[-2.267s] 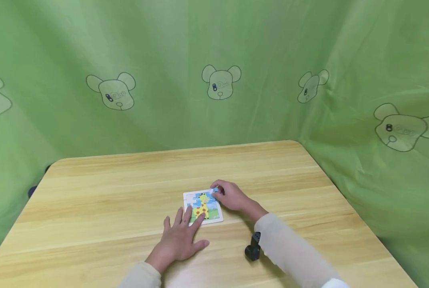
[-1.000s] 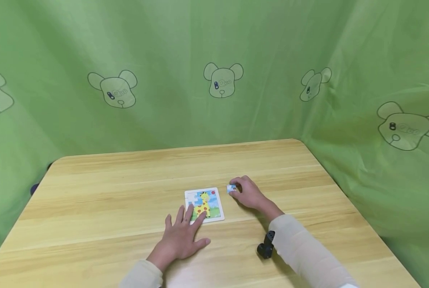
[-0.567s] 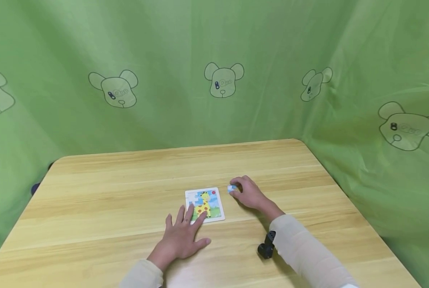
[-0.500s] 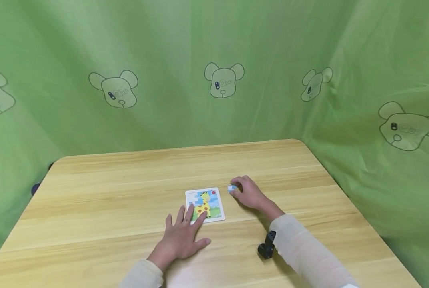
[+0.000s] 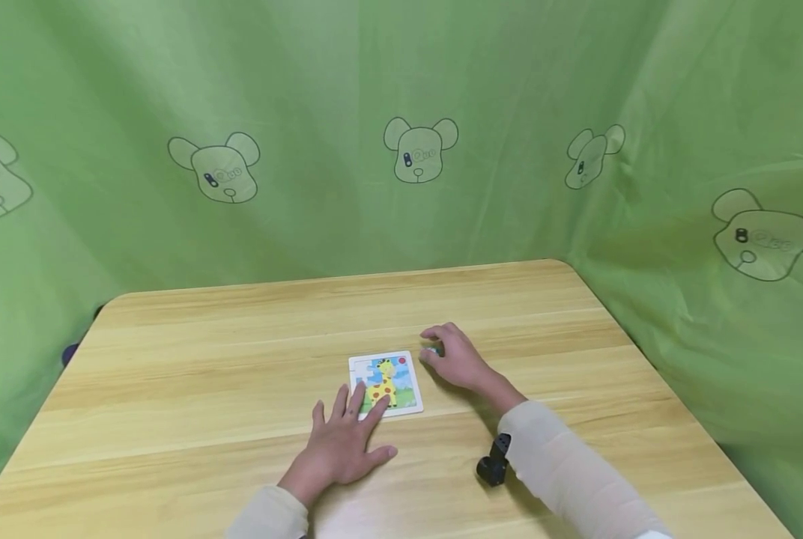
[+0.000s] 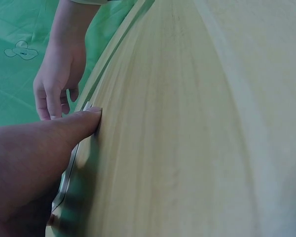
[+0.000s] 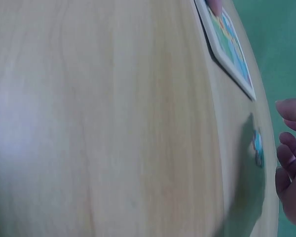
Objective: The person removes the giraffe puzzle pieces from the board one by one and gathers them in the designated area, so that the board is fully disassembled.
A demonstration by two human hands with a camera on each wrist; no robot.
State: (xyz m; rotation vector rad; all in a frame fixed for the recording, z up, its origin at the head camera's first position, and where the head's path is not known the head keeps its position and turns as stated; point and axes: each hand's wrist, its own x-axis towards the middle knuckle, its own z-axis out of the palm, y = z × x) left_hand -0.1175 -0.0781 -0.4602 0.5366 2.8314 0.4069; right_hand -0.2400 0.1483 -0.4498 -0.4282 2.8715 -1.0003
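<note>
A square jigsaw puzzle (image 5: 401, 389) with a white frame shows a yellow giraffe, and its upper left part is a bare white recess. My left hand (image 5: 344, 445) lies with fingers spread, fingertips resting on the puzzle's lower left. To the right of the frame, my right hand (image 5: 458, 361) hovers with thumb and fingers parted. A small blue puzzle piece (image 7: 258, 148) lies on the table apart from these fingers in the right wrist view. From the head it is partly hidden behind the right hand. A red dot (image 5: 402, 361) marks the puzzle's upper right corner.
The wooden table (image 5: 240, 337) has rounded far corners. Green curtains (image 5: 307, 150) with bear outlines hang behind and beside it. A small black device (image 5: 492, 468) sits at the right sleeve.
My right hand lifted a blue piece from the puzzle's upper right corner, carried it rightward onto the table and let go, baring the red dot. The left hand stays put.
</note>
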